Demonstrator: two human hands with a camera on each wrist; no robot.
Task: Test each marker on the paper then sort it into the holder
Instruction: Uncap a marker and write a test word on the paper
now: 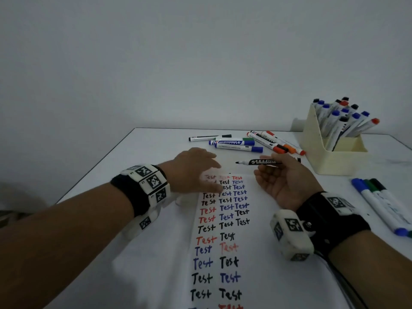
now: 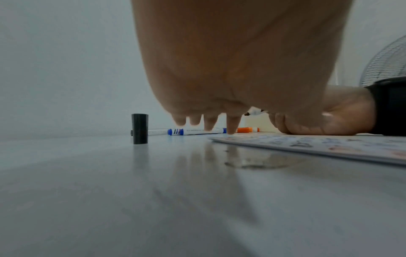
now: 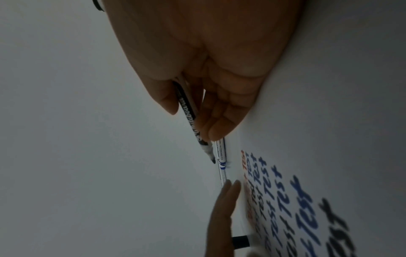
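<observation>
Left of the paper (image 1: 223, 237) a black cap (image 2: 139, 128) stands upright on the counter (image 1: 156, 253). Our left hand (image 1: 196, 169) hovers over the paper's far left corner, fingers straight, holding nothing. Beyond the paper lie loose markers (image 1: 234, 144). At the paper's far right corner our right hand (image 1: 283, 181) pinches an uncapped black marker (image 1: 259, 162), tip pointing left. Right of the paper, the holder (image 1: 330, 152) stands full of markers.

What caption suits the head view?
Right hand holds an uncapped black marker above the paper; left hand rests open.
</observation>
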